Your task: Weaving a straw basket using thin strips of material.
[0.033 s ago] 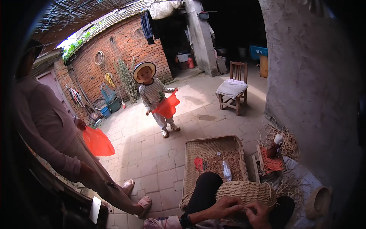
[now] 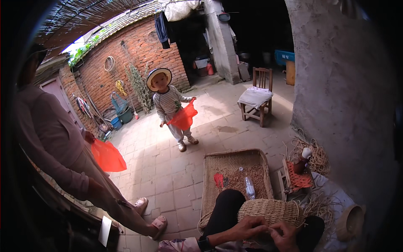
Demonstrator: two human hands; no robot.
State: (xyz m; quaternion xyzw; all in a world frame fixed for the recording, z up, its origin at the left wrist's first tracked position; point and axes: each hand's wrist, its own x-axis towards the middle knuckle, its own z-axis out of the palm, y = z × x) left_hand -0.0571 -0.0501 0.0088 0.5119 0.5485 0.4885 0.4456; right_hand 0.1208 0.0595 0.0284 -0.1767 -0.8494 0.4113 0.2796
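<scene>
A woven straw basket rests across my lap, its ribbed side facing away from me. Just in front of my body, at its near edge, my left hand and my right hand come together. Thumb and fingers are pinched on each hand, with the fingertips almost meeting. Whatever lies between them is too small to make out, and the basket's near part is partly hidden by my hands. My dark-clad knee sticks up left of the basket.
Beyond my knees lies a wicker tray holding brown kernels and a plastic bottle. Loose straw strands and a small wooden stool are at right. A child and another person stand with red bags. A chair stands farther back.
</scene>
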